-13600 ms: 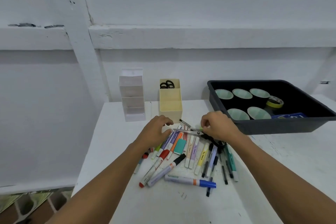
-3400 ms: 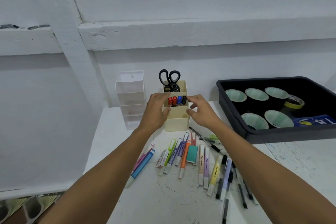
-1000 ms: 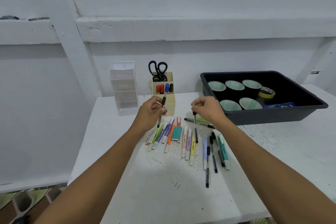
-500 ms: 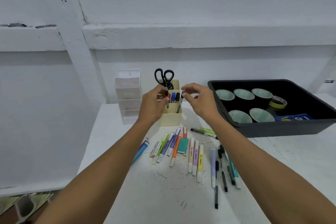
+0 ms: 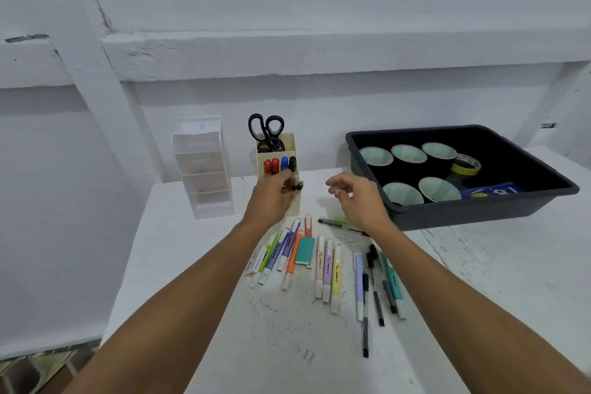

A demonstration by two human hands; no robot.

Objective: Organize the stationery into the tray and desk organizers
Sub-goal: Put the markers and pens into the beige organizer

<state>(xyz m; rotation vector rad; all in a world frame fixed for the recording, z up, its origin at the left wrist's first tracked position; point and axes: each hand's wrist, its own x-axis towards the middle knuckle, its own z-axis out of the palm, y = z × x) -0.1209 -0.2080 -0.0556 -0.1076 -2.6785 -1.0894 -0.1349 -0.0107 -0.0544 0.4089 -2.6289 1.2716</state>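
Your left hand (image 5: pixel 271 198) is up against the front of the cream organizer (image 5: pixel 289 201) near the table's back edge, fingers curled around dark pen ends at its lowest front pocket; whether you're gripping them or just touching is hard to tell, since your knuckles cover the pocket. Your right hand (image 5: pixel 355 198) hangs beside it, loosely spread and holding nothing.

Behind your left hand, the organizer's middle pocket shows two red caps, one blue and one black, the markers (image 5: pixel 279 165) upright. The black scissors (image 5: pixel 266 131) stand handles-up in the rear pocket. Just left sits the clear tiered organizer (image 5: pixel 203 169), its shelves looking bare.

At the table's back right corner the black tray (image 5: pixel 463 211) holds five rolls with pale green cores, a yellow tape roll (image 5: pixel 466 165) leaning at the back, and a blue packet (image 5: pixel 492 192) whose print is too blurred to read.

Between your forearms the loose stationery lies fanned across the middle of the table (image 5: pixel 192 249): highlighters (image 5: pixel 326 269) in pastel shades, a teal eraser (image 5: pixel 305 251), an orange marker (image 5: pixel 292 257), and thin black pens (image 5: pixel 372 285) toward the right. A black pen and a green one lie partly hidden under your right wrist. The table's near edge and right end run out of frame.
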